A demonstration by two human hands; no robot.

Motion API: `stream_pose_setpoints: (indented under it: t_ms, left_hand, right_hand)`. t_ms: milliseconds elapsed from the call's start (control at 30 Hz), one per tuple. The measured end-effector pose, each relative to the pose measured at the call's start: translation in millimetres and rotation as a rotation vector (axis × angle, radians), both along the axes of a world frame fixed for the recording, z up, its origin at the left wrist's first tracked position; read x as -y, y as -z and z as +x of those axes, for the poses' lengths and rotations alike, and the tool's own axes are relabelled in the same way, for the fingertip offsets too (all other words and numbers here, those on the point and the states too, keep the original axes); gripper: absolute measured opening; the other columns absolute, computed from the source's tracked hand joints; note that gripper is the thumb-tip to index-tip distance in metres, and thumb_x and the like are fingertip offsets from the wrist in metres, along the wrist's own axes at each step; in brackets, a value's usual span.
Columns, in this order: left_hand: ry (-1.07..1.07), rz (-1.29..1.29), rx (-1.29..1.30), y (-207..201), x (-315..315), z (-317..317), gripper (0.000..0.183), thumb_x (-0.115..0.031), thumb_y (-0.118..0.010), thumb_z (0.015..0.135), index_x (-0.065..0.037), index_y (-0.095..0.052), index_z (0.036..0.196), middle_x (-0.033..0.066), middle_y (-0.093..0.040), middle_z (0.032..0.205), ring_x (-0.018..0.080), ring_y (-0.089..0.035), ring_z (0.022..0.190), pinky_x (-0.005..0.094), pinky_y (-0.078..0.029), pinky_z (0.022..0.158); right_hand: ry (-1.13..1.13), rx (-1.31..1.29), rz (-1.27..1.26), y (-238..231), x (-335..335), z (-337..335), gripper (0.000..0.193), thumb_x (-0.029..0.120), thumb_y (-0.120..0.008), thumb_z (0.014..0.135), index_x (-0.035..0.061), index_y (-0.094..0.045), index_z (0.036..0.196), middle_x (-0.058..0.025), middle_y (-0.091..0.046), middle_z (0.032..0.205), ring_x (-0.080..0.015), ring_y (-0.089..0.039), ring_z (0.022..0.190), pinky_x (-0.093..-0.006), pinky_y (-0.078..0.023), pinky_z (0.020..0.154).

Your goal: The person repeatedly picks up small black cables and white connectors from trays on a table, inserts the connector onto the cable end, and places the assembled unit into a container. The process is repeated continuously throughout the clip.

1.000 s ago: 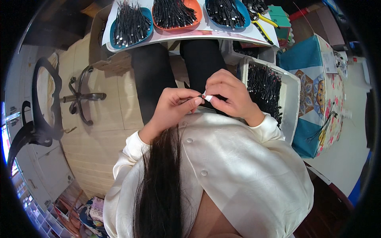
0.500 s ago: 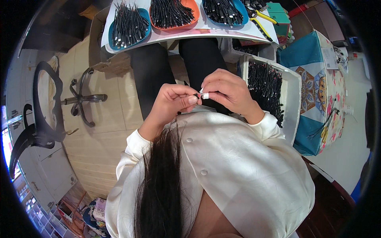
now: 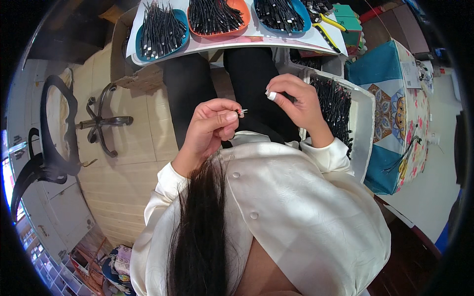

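Note:
My left hand (image 3: 212, 126) is closed around a thin black cable, and its small metal plug end (image 3: 243, 111) sticks out past my thumb. My right hand (image 3: 295, 98) hovers a little to the right of it, fingers curled and pinched on a small white piece (image 3: 271, 95). Both hands are above my lap, over black trousers (image 3: 247, 84). Just beyond my right hand stands a white bin (image 3: 364, 128) full of black cables.
Ahead is a white table (image 3: 256, 39) with two blue trays (image 3: 160, 32) and an orange tray (image 3: 217, 17) of black cables, plus yellow-handled cutters (image 3: 330, 24). A black office chair (image 3: 64, 133) stands at left on the tiled floor, a patterned blue box (image 3: 395, 113) at right.
My hands, joined at the cable tip a second ago, have separated. The right hand moved to the right with the white piece; the left keeps the cable.

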State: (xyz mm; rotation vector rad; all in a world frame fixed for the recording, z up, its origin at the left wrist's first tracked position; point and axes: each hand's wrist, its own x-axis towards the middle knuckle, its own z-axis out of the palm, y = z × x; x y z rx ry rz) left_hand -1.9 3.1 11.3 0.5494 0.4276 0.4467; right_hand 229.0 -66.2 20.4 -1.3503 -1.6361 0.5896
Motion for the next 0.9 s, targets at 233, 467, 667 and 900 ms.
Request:
stream_pose_setpoints:
  t_ms: [233,467,667,900]
  left_hand:
    - [0.039,-0.146,0.125,2.1,-0.8,1.7,0.012,-0.006,-0.059,0.09,0.0,-0.064,0.099,-0.0021,-0.046,0.062,0.0038,-0.031,0.049,0.0212,-0.021,0.044]
    - [0.078,-0.198,0.172,5.5,1.7,0.4,0.012,-0.006,-0.058,0.092,0.001,-0.063,0.099,-0.0012,-0.047,0.062,0.0029,-0.029,0.048,0.0214,-0.021,0.044]
    - [0.1,-0.108,0.137,2.3,1.8,1.6,0.014,0.0,-0.058,0.09,0.003,-0.064,0.102,0.0005,-0.052,0.065,0.0045,-0.036,0.05,0.021,-0.026,0.044]
    - [-0.114,1.611,-0.191,0.0,-6.4,5.1,0.015,0.0,-0.066,0.084,0.002,-0.066,0.099,0.007,-0.063,0.076,0.0106,-0.055,0.059,0.0259,-0.044,0.053]
  right_hand:
    - [-0.07,0.235,0.388,-11.3,0.1,-19.6,0.034,0.009,-0.074,0.072,0.0051,-0.067,0.104,-0.0084,-0.066,0.104,-0.0269,-0.064,0.09,-0.0358,-0.051,0.078]
    - [-0.124,0.307,0.553,-8.3,-7.0,-26.8,0.025,0.011,-0.069,0.073,0.002,-0.068,0.096,-0.0091,-0.065,0.093,-0.0235,-0.063,0.08,-0.033,-0.047,0.064]
    - [-0.14,0.11,0.34,-13.5,0.0,-31.1,0.011,0.006,-0.066,0.079,0.0006,-0.064,0.089,-0.0089,-0.062,0.083,-0.0227,-0.059,0.071,-0.0327,-0.047,0.063]
    - [-0.2,-1.192,-0.886,1.8,12.9,-26.7,0.01,0.009,-0.06,0.091,0.0004,-0.064,0.093,-0.0026,-0.06,0.078,-0.0095,-0.057,0.074,-0.0237,-0.045,0.064]
